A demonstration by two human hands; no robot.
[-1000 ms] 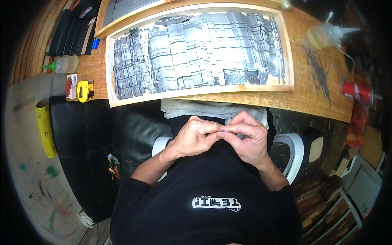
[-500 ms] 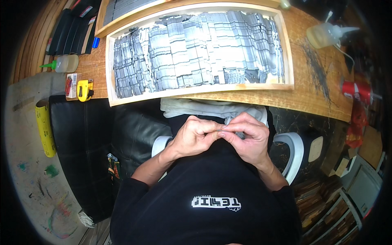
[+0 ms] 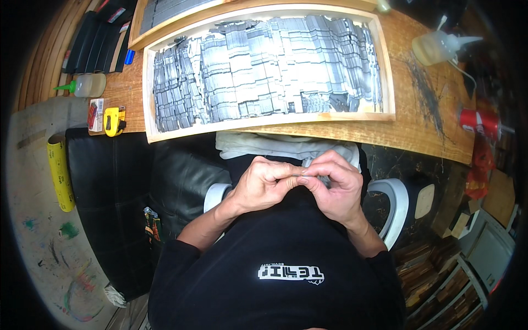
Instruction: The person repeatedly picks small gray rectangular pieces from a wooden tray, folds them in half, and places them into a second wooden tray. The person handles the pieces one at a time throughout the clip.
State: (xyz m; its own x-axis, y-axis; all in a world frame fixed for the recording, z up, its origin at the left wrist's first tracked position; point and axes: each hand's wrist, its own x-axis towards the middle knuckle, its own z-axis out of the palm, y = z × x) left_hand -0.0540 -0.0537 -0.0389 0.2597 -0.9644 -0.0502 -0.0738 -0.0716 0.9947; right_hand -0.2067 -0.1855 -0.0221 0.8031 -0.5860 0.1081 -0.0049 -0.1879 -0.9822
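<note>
My left hand (image 3: 264, 182) and my right hand (image 3: 334, 186) meet in front of my chest, fingertips almost touching. Both are closed in a pinch on a thin, dark grey sliver (image 3: 297, 175); only a short bit of it shows between the fingertips, so its kind is unclear. Beyond them on the table lies a shallow wooden tray (image 3: 269, 124), filled with tight rows of thin, shiny grey-black strips (image 3: 242, 71). A light cloth (image 3: 286, 145) rests over my lap, just under the tray's near side.
A yellow tape measure (image 3: 114, 121) and a green-tipped squeeze bottle (image 3: 88, 85) stand left of the tray on the wooden table (image 3: 407, 137). To the right are another squeeze bottle (image 3: 434, 48) and a red can (image 3: 479, 124). A second framed tray (image 3: 137, 38) sits behind.
Both hands stay nearly in place, the fingertips shifting only slightly. A little more of the thin sliver shows between them.
</note>
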